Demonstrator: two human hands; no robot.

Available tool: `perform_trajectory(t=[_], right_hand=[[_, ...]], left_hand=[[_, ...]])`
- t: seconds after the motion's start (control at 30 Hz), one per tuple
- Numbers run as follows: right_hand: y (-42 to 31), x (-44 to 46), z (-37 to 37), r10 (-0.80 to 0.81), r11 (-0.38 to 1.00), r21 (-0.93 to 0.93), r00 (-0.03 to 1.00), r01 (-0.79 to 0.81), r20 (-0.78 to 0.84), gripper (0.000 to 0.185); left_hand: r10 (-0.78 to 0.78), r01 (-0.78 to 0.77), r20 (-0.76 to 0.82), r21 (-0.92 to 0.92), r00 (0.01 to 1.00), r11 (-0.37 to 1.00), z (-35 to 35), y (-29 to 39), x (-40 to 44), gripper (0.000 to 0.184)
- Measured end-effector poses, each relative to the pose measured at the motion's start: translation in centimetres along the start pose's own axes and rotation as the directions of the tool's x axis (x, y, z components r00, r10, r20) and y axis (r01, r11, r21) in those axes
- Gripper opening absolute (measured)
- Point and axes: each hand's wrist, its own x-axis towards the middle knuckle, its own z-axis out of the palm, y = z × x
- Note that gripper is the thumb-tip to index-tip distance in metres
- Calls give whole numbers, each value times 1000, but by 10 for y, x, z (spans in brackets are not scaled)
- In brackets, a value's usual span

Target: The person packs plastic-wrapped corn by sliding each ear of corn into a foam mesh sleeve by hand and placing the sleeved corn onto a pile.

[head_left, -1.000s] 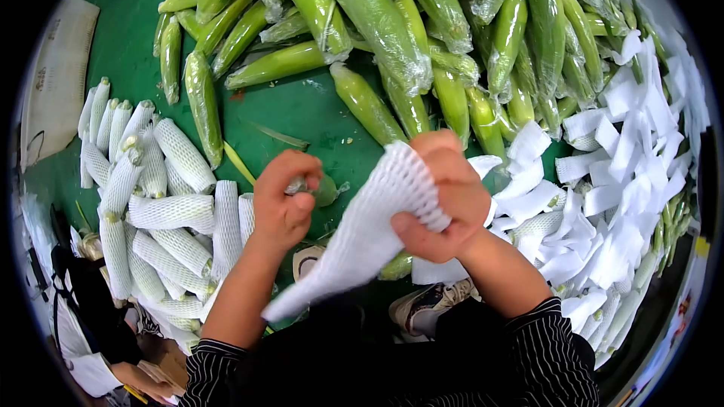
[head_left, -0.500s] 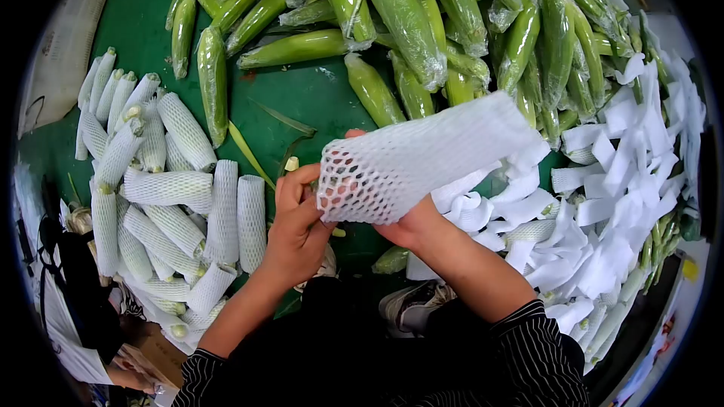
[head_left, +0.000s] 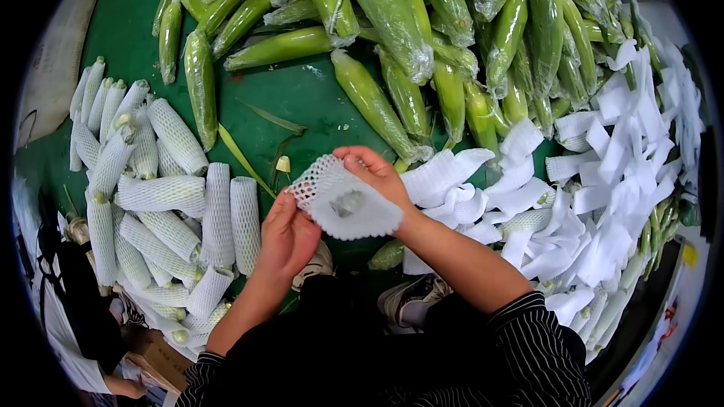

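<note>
The work looks part-way through, with one piece in hand between the finished ones and the bare ones. The white foam sleeve (head_left: 366, 224) is held up in front of the person, above the near part of the green surface (head_left: 279, 120), its mouth turned toward the camera; something clear and greenish shows inside, probably the film-wrapped end of a corn cob, though how far in it sits cannot be told. Both hands grip this sleeve: the left hand (head_left: 290, 235) pinches its stretched mesh edge with the fingertips, and the right hand (head_left: 377, 181) is closed around the other side, thumb on the foam. What seems done lies to the left, a heap of sleeved cobs (head_left: 219, 215), some lying across others. What seems left is the larger share: a big pile of film-wrapped corn (head_left: 381, 11) with no foam on it stands at the far side, and a wrapped cob (head_left: 386, 255) lies just below the right forearm. To the right, plenty of loose sleeves (head_left: 588, 237) are heaped flat, with a few netted cobs apparently among them.
</note>
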Motion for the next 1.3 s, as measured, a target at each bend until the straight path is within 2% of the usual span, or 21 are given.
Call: perform_trajectory(t=[0.07, 0.1, 0.23, 0.33, 0.37, 0.43, 0.47, 0.5, 0.53, 0.57, 0.6, 0.67, 0.7, 0.73, 0.77, 0.8, 0.83, 0.9, 1.03, 1.13, 1.3], right_hand=[[35, 15, -27, -62, 998, -10, 997, 61, -42, 24], [48, 20, -38, -61, 998, 14, 998, 61, -20, 25], [99, 54, -64, -8, 999, -38, 1000, 8, -4, 25], [87, 52, -25, 49, 993, -106, 998, -45, 36, 24], [83, 49, -7, 45, 969, -247, 992, -16, 114, 24], [76, 42, 43, 56, 945, -325, 952, 47, 302, 26], [75, 29, 78, 64, 857, -506, 954, 98, 293, 35], [71, 7, 112, 44, 456, -842, 937, 289, 346, 47], [105, 5, 129, -76, 806, -439, 806, 396, 587, 57], [85, -6, 145, 4, 783, -443, 708, 438, 707, 55], [75, -2, 140, 41, 711, -532, 729, 459, 684, 53], [46, 9, 108, 123, 548, -683, 761, 484, 637, 48], [41, 27, 77, -121, 292, -714, 765, 636, 632, 42], [15, 44, 45, -101, 82, -687, 692, 722, 715, 40], [-4, 40, 25, -400, -175, -780, 680, 601, 614, 46], [-14, 32, 17, -473, -273, -903, 771, 332, 427, 52], [-12, 33, -2, -444, -316, -902, 795, 294, 414, 52], [-3, 45, -30, -399, -389, -887, 823, 249, 405, 52], [6, 43, -47, -327, -408, -856, 825, 317, 461, 49], [5, 40, -50, -361, -403, -865, 817, 299, 450, 46], [-3, 34, -61, -282, -527, -813, 852, 247, 441, 36]], left_hand=[[11, -11, 24, -1, 1000, 1000, -29, -12, 6, 29], [13, -7, -111, 56, 994, 998, -41, -18, 12, 25], [22, 68, -260, 331, 965, 941, -112, -32, 35, 22], [61, -68, -286, -14, 956, 998, -161, -45, 30, 29], [230, -141, -271, 311, 935, 940, -155, -48, 28, 42], [208, -147, -237, 251, 949, 957, -125, -47, 7, 47], [163, -141, -150, 147, 975, 979, -127, -48, -4, 45], [151, -83, -327, 215, 933, 973, -100, -38, 11, 42], [152, -51, -389, 258, 909, 965, -97, -51, 15, 41], [162, 28, -319, 515, 934, 857, -88, -57, 14, 36], [155, 86, -254, 735, 955, 672, -78, -54, 12, 31], [321, 10, -188, 874, 928, 485, -66, -31, 18, 22], [410, -23, -146, 925, 900, 379, -61, -14, 27, 19], [495, -43, -98, 963, 863, 267, -57, 4, 38, 16], [561, -44, -48, 988, 826, 150, -56, 22, 47, 15], [637, -69, -83, 975, 767, 210, -57, 46, 64, 21], [786, -75, 97, 995, 610, -65, -51, 73, 80, 38], [847, 222, 439, 832, 299, -509, -71, 128, 124, 61], [823, 408, 286, 759, 492, -508, -93, 146, 155, 85], [814, 269, 269, 851, 514, -451, -80, 141, 141, 83], [659, -1, 514, 789, 549, -614, -4, 151, 39, 42]])
